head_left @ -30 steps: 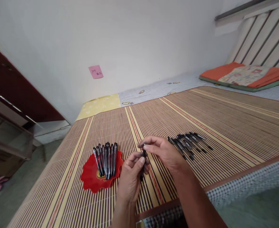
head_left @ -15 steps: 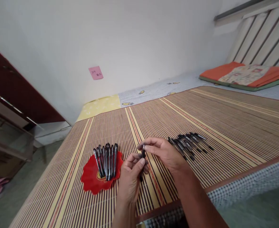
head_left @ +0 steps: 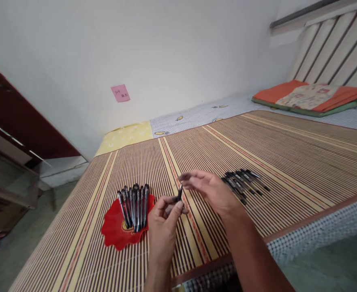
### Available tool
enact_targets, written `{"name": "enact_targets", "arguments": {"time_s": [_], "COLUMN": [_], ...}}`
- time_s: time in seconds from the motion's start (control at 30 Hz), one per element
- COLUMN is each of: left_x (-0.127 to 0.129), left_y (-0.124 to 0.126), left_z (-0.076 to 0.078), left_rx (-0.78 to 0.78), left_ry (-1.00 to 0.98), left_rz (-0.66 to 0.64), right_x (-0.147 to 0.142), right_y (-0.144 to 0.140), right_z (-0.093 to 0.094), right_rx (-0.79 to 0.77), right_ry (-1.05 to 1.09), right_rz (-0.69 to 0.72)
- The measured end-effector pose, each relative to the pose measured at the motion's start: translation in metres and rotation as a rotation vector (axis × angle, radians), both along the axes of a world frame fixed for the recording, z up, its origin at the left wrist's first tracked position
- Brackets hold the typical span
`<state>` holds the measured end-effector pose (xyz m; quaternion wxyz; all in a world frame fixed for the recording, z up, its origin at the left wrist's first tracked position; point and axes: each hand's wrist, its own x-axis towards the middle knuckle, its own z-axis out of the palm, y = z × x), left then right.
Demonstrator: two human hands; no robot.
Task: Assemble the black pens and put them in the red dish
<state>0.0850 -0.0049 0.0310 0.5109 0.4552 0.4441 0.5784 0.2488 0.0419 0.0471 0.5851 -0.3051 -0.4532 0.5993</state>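
My left hand (head_left: 165,217) is closed around a dark pen part (head_left: 179,193), held upright with its narrow, shiny tip pointing up. Just over that tip is my right hand (head_left: 207,186), its fingers stretched out and thumb parted from them; whether a fingertip touches the tip is hard to see. To the left, capped black pens (head_left: 138,205) lie side by side on a red scalloped plate (head_left: 113,225). Beyond my right wrist, several thin dark pens or pen parts (head_left: 242,180) rest in a loose row on the striped mat (head_left: 193,158).
The mat covers a bed with a checked sheet (head_left: 196,114) and a yellow cloth (head_left: 126,136) along the wall. A folded orange and floral quilt (head_left: 312,96) lies at the far right by a slatted headboard (head_left: 336,48). A pink note (head_left: 120,93) is stuck on the wall.
My right fingers have loosened from the pen tip and spread slightly upward, so more of the tip shows. The left hand keeps its hold. The camera view shifted a little.
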Motion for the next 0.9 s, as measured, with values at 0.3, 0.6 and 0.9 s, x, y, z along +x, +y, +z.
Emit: {"name": "enact_targets", "arguments": {"time_s": [0.3, 0.6, 0.9], "left_x": [-0.011, -0.004, -0.007], "left_y": [0.003, 0.003, 0.006], "left_z": [0.001, 0.003, 0.003], "left_rx": [-0.127, -0.209, -0.227], "left_ry": [-0.135, -0.261, -0.326], "left_rz": [0.012, 0.023, -0.025], "right_x": [0.032, 0.003, -0.021], "right_y": [0.021, 0.028, 0.018], "right_z": [-0.035, -0.058, -0.057], "right_rx": [0.031, -0.086, -0.031], "right_ry": [-0.789, -1.59, -1.533], "right_rz": [-0.629, -0.356, -0.226]}}
